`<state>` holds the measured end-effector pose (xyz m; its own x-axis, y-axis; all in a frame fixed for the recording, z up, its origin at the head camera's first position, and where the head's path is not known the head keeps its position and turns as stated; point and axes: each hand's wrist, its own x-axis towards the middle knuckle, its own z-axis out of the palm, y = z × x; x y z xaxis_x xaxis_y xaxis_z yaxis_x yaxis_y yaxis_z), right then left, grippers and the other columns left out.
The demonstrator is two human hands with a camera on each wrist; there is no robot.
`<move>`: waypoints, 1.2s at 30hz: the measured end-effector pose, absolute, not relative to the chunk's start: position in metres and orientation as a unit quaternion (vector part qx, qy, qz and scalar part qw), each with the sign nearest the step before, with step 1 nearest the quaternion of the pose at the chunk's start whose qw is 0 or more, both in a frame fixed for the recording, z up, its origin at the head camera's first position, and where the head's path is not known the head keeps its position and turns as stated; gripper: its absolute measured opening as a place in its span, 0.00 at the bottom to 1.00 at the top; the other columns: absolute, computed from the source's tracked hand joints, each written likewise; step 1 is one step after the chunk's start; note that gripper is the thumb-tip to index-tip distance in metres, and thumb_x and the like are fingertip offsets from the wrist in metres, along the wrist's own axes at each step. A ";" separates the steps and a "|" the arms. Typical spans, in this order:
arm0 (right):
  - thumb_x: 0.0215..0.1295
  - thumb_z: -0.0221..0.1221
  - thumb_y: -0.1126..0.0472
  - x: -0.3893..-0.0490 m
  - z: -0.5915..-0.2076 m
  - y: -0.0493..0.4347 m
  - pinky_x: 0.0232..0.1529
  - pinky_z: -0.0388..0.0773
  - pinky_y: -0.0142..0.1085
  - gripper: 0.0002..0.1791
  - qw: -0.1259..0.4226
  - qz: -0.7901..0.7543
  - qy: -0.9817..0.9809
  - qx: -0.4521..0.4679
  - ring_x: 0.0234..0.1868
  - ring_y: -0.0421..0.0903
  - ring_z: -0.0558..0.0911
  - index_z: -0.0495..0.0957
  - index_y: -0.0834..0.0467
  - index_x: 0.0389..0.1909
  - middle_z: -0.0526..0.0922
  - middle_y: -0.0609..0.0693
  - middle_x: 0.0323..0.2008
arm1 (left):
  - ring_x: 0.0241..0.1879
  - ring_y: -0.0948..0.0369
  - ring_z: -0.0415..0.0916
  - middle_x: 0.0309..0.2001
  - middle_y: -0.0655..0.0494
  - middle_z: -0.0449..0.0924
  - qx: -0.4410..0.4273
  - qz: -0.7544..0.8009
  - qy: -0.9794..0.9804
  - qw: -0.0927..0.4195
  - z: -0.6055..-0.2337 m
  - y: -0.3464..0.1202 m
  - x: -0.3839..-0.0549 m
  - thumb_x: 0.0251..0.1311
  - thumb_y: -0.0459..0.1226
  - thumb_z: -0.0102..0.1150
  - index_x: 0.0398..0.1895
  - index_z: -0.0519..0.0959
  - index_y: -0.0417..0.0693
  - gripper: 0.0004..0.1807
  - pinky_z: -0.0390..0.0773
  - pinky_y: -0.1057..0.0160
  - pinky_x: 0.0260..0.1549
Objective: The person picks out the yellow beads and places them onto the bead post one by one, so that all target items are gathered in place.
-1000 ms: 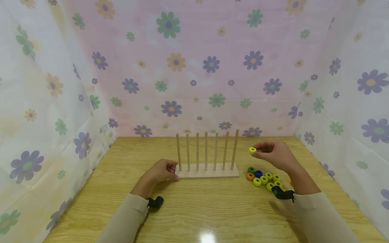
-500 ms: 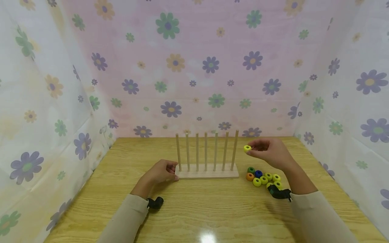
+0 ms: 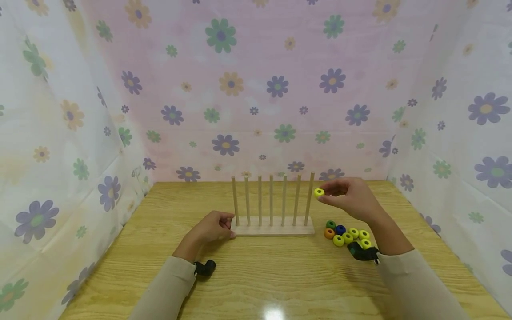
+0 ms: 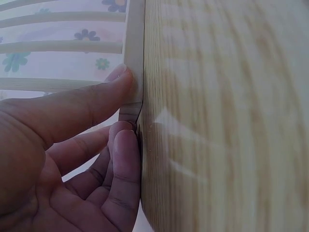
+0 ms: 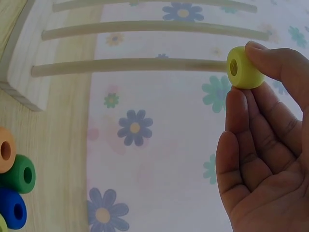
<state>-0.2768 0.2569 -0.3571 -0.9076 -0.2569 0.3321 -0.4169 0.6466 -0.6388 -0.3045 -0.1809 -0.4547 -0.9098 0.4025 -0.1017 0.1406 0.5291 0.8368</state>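
Observation:
A wooden peg stand (image 3: 274, 230), a flat base with a row of several upright rods, stands on the table. My left hand (image 3: 212, 226) grips the left end of its base; in the left wrist view the thumb (image 4: 104, 99) lies on the base's front edge and the fingers are curled at its end. My right hand (image 3: 354, 198) pinches a yellow bead (image 3: 319, 193) between thumb and fingertips, just right of the rightmost rod (image 3: 310, 200), near its upper part. The hole of the held bead (image 5: 244, 68) shows in the right wrist view. The rods carry no beads.
Right of the stand lie loose beads: a green bead (image 3: 330, 225), an orange bead (image 3: 329, 233), a blue bead (image 3: 340, 229) and several yellow beads (image 3: 347, 238). The right wrist camera (image 3: 362, 252) partly covers the group. A flowered cloth (image 3: 256, 89) surrounds the table (image 3: 248, 280).
My right hand has moved left and slightly up with the yellow bead, from above the loose beads toward the rightmost rod. The left hand and the stand have stayed still.

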 end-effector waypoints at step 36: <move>0.63 0.73 0.47 -0.277 -0.333 0.200 0.38 0.86 0.35 0.13 0.134 0.405 -0.871 0.245 0.37 0.39 0.89 0.89 0.44 0.47 0.90 0.43 0.40 | 0.35 0.58 0.72 0.40 0.48 0.78 0.151 0.465 0.860 0.146 -0.451 -0.180 -0.299 0.59 0.29 0.73 0.75 0.68 0.35 0.40 0.73 0.63 0.34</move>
